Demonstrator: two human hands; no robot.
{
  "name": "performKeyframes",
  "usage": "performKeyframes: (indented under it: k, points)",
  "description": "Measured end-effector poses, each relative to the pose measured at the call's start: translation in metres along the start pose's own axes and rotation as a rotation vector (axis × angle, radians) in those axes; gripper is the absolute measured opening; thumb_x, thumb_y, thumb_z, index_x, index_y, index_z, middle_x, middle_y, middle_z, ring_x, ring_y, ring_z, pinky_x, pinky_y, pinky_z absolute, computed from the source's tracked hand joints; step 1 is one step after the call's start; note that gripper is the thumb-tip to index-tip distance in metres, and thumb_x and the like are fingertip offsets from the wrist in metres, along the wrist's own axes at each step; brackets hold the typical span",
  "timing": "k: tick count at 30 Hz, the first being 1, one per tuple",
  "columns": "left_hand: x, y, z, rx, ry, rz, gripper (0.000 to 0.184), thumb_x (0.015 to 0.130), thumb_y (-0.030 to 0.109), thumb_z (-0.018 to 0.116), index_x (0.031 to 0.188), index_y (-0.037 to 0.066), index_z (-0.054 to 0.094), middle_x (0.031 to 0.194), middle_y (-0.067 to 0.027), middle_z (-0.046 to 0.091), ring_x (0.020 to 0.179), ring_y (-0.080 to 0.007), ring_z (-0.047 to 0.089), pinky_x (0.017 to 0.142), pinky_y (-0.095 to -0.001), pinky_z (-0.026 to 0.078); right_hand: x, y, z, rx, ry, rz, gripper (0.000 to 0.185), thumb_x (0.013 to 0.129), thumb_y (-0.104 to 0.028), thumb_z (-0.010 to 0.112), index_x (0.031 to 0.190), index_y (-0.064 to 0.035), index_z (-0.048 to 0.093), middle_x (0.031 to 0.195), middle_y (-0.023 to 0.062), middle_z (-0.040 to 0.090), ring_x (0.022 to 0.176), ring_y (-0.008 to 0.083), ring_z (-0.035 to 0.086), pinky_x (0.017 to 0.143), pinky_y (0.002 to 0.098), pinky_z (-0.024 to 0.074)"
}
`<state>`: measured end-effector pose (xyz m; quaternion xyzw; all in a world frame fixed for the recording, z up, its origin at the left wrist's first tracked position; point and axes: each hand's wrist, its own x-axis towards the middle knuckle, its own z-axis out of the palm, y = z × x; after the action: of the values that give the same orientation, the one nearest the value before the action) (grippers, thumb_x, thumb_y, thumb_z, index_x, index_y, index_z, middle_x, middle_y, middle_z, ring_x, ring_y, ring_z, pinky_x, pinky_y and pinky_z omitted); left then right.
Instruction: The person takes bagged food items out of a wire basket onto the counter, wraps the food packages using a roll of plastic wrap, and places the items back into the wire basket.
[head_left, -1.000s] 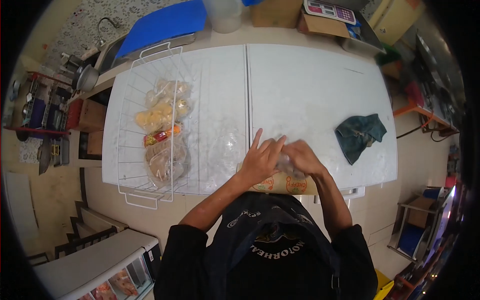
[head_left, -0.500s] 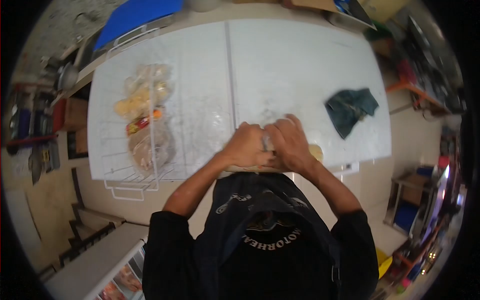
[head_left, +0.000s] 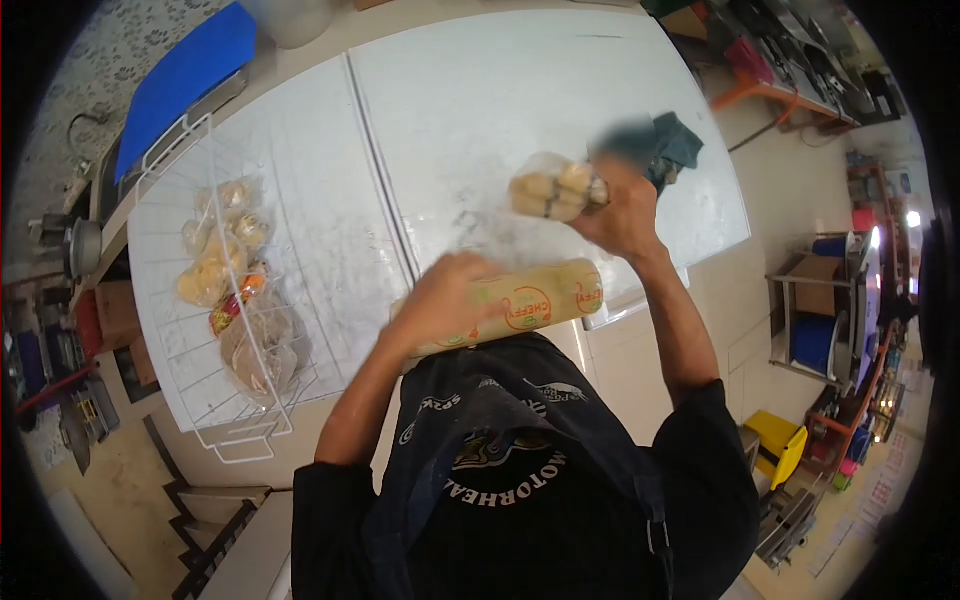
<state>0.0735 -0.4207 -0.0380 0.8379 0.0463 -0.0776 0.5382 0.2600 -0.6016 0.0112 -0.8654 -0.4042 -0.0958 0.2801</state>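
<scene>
My right hand grips the gathered end of a clear plastic bag with pale yellow, rounded pieces inside. It holds this bag up over the white tabletop, with a dark green cloth just beyond. My left hand, smeared by motion, lies over the left part of a pale yellow roll printed "CHEFFY" in red. This roll lies along the front edge of the table, against my apron. How its fingers are set does not show clearly.
A white wire basket on the left of the white table contains bagged pale food and a brownish bag. A blue panel stands behind it. Shelving and a yellow container are on the right.
My hands were together at the front edge and have parted. The right one has moved up and right with the bag; the roll, hidden before, now shows. The whole view has turned.
</scene>
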Motion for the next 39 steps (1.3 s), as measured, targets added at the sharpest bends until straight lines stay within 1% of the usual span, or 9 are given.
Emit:
performKeyframes:
  k: [5, 8, 11, 14, 17, 20, 26, 31, 39]
  points:
    - [0.017, 0.027, 0.056, 0.323, 0.158, 0.343, 0.048, 0.073, 0.024, 0.074, 0.115, 0.004, 0.062, 0.107, -0.0108, 0.059, 0.102, -0.0307, 0.053, 0.088, -0.0384, 0.044, -0.034, 0.036, -0.013, 0.049, 0.076, 0.288, 0.04, 0.056, -0.028, 0.084, 0.081, -0.0071, 0.061, 0.074, 0.01, 0.063, 0.066, 0.0298, 0.062, 0.061, 0.0362, 0.0492]
    - [0.056, 0.018, 0.09, 0.389, 0.117, 0.259, 0.046, 0.072, 0.022, 0.073, 0.114, 0.004, 0.063, 0.106, -0.0111, 0.06, 0.099, -0.0299, 0.055, 0.085, -0.0394, 0.045, -0.047, 0.04, -0.02, 0.065, 0.098, 0.377, 0.04, 0.056, -0.027, 0.085, 0.08, -0.0066, 0.061, 0.074, 0.0105, 0.063, 0.065, 0.0295, 0.062, 0.06, 0.0349, 0.0492]
    - [0.069, 0.014, 0.089, 0.404, -0.154, 0.249, 0.037, 0.077, 0.016, 0.067, 0.111, 0.003, 0.062, 0.103, -0.0111, 0.061, 0.096, -0.0299, 0.056, 0.081, -0.0404, 0.046, -0.061, 0.041, -0.027, 0.098, 0.166, 0.406, 0.04, 0.056, -0.026, 0.085, 0.08, -0.0058, 0.061, 0.074, 0.0107, 0.063, 0.065, 0.0293, 0.062, 0.06, 0.0342, 0.0492]
    - [0.056, 0.02, 0.104, 0.616, -0.068, 0.477, 0.021, 0.082, 0.016, 0.059, 0.096, 0.0, 0.06, 0.091, -0.0102, 0.062, 0.09, -0.0296, 0.058, 0.078, -0.0404, 0.047, -0.078, 0.048, -0.028, 0.117, 0.212, 0.434, 0.04, 0.057, -0.025, 0.085, 0.081, -0.0056, 0.06, 0.073, 0.01, 0.062, 0.064, 0.0293, 0.061, 0.06, 0.0347, 0.0492]
    - [0.043, 0.031, 0.106, 0.526, -0.063, 0.467, 0.009, 0.084, 0.01, 0.053, 0.089, 0.003, 0.055, 0.088, -0.0141, 0.063, 0.085, -0.0336, 0.06, 0.073, -0.0425, 0.048, -0.087, 0.051, -0.023, 0.053, 0.29, 0.312, 0.04, 0.057, -0.025, 0.085, 0.082, -0.0056, 0.06, 0.074, 0.0092, 0.061, 0.065, 0.0291, 0.061, 0.061, 0.0349, 0.0493]
    - [0.011, 0.074, 0.089, 0.158, -0.251, 0.193, 0.008, 0.086, 0.009, 0.051, 0.09, 0.002, 0.052, 0.075, -0.0179, 0.061, 0.073, -0.0376, 0.061, 0.066, -0.0475, 0.047, -0.091, 0.042, -0.023, 0.102, 0.225, 0.332, 0.041, 0.057, -0.025, 0.086, 0.083, -0.0055, 0.06, 0.077, 0.0093, 0.061, 0.068, 0.0289, 0.061, 0.062, 0.0356, 0.0491]
    - [-0.014, 0.123, 0.051, -0.099, -0.174, 0.244, 0.011, 0.087, 0.007, 0.057, 0.091, 0.003, 0.048, 0.07, -0.018, 0.06, 0.067, -0.0387, 0.061, 0.057, -0.044, 0.046, -0.084, 0.003, -0.01, 0.104, -0.051, 0.327, 0.051, 0.057, -0.024, 0.084, 0.095, -0.0049, 0.057, 0.084, 0.0118, 0.062, 0.076, 0.0301, 0.064, 0.065, 0.0396, 0.0505]
    - [-0.03, 0.131, 0.064, -0.058, -0.162, 0.435, 0.011, 0.083, 0.005, 0.061, 0.086, 0.003, 0.051, 0.071, -0.0161, 0.06, 0.065, -0.0343, 0.062, 0.056, -0.0406, 0.048, -0.048, -0.042, -0.005, 0.028, -0.482, 0.36, 0.069, 0.068, -0.03, 0.074, 0.131, -0.0189, 0.048, 0.096, 0.0153, 0.064, 0.086, 0.0374, 0.064, 0.075, 0.0448, 0.052]
    - [-0.013, 0.118, 0.078, 0.31, 0.115, 0.743, 0.011, 0.077, 0.009, 0.06, 0.085, 0.004, 0.055, 0.074, -0.0085, 0.058, 0.066, -0.021, 0.061, 0.054, -0.0328, 0.048, -0.059, -0.048, -0.019, -0.025, -1.025, 0.34, 0.058, 0.075, -0.036, 0.067, 0.128, -0.0169, 0.052, 0.097, 0.0187, 0.067, 0.091, 0.0382, 0.064, 0.082, 0.0481, 0.0493]
